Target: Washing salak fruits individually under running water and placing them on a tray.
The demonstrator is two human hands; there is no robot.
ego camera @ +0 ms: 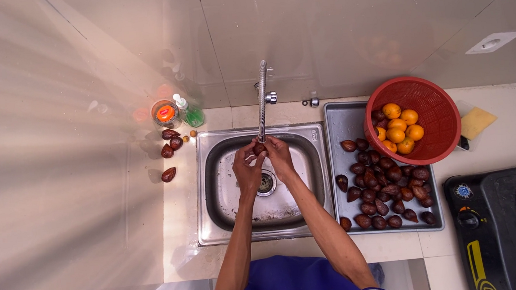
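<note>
Hands meet over the sink, under the faucet: left hand and right hand pinch one brown fruit between fingertips. More brown fruits cover the drainboard at the sink's right edge.

Home kitchen: steel sink w/ tap, gas stove, dish soap on tiled counter

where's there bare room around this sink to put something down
Free: the counter strip left of the sink, below the few brown fruits; the front ledge under the drainer tray. Crowded: the tray, covered by a fruit pile and red basket. Both hands fill the sink middle.
</note>
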